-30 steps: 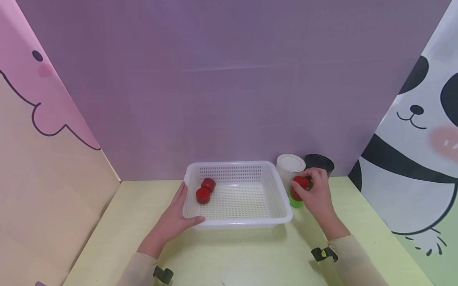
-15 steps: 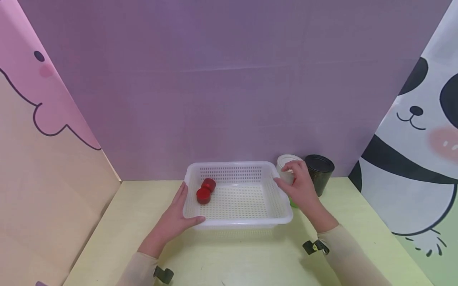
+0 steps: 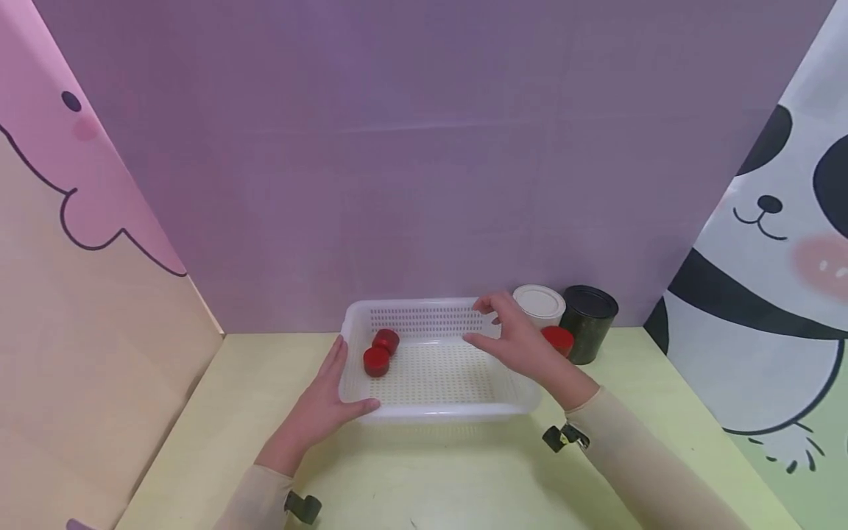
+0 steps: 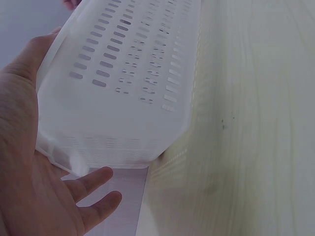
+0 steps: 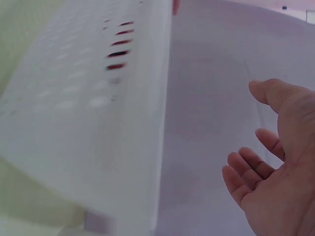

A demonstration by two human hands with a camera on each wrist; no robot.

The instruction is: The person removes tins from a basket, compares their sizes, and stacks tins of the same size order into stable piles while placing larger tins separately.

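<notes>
Pale worktop (image 3: 411,478), and on it we see white basket (image 3: 457,410), two red cylinders (image 3: 376,361) inside at left; left hand (image 3: 316,412) spread around near-left corner, grip apart, likely steadying it; right hand (image 3: 522,346) over basket's right side, grip apart, holding nothing

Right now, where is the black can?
In the head view, the black can stands at the right, past the right side of the white basket and near the purple backdrop, with the white can just to its left.
</notes>
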